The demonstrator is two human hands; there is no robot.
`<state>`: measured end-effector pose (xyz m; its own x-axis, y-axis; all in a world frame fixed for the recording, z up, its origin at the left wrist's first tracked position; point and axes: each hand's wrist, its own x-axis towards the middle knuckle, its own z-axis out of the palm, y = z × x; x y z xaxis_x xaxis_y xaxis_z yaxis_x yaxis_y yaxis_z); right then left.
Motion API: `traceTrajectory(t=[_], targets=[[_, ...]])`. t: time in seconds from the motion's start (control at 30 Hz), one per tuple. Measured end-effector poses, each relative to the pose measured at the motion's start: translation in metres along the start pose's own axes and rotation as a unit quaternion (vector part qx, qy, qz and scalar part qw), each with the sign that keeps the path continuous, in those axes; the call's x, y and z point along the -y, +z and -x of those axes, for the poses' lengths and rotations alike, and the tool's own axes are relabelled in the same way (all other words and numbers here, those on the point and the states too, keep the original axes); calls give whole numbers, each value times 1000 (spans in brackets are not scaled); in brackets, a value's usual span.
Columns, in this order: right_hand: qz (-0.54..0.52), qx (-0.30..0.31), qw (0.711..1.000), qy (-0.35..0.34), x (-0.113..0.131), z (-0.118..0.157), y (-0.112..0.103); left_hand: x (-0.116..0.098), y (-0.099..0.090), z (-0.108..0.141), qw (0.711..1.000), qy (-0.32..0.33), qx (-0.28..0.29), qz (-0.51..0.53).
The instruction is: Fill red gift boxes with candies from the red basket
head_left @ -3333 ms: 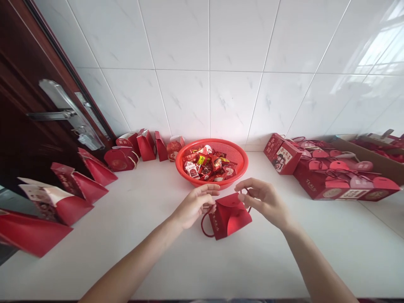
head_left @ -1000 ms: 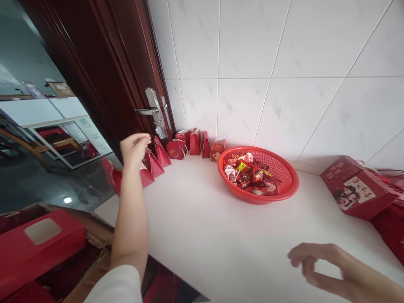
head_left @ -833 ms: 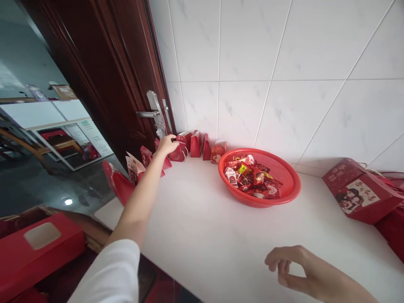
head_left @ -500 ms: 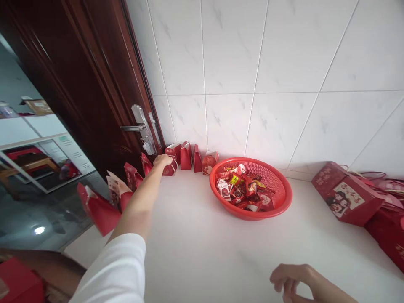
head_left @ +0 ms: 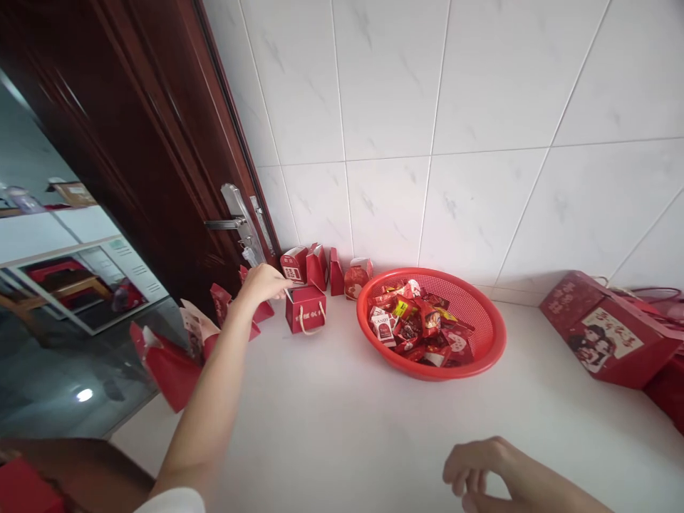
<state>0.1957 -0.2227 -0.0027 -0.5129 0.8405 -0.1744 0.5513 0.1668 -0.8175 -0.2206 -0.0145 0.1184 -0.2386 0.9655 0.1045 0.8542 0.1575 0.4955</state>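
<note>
My left hand (head_left: 267, 283) is closed, its fingertips pinching the left top edge of a small red gift box (head_left: 306, 313) with lettering and a cream rope handle. The box is upright at the back of the white counter. Close behind it stand several other small red boxes, among them a rounded one (head_left: 357, 279) by the wall. My right hand (head_left: 484, 467) hovers over the front of the counter, its fingers loosely curled and apart, with nothing seen in them. Between the hands and the wall, a red plastic basket (head_left: 494, 342) holds wrapped candies (head_left: 411, 324).
Red paper boxes (head_left: 169, 367) line the counter's left edge. A larger red box with a printed couple (head_left: 609, 331) lies at the right, beside more red packaging. A dark wooden door (head_left: 154, 128) and a tiled wall (head_left: 390, 92) bound the back.
My left hand has drawn the small gift box away from the row, toward me and slightly right. My right hand has moved slightly left. The view has shifted a little.
</note>
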Motion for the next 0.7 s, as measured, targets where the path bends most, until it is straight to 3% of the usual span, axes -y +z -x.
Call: traceTrajectory(t=[0.1, 0.2, 0.37, 0.53, 0.63, 0.7], targets=[[-9, -2, 999, -45, 17, -12, -6, -11, -18, 43, 990, 67, 101, 75], [-15, -88, 992, -90, 34, -26, -10, -29, -21, 91, 966, 144, 196, 93], [6, -178, 969, -171, 51, -38, -13, -62, 16, 152, 930, 257, 236, 112], [63, -174, 975, -121, 54, -32, -12, -75, 59, 177, 908, 280, 297, 93], [105, -172, 974, -101, 49, -28, -6, -75, 72, 179, 892, 266, 355, 85], [161, -170, 966, -110, 44, -27, 0, -73, 76, 177, 890, 264, 366, 72]])
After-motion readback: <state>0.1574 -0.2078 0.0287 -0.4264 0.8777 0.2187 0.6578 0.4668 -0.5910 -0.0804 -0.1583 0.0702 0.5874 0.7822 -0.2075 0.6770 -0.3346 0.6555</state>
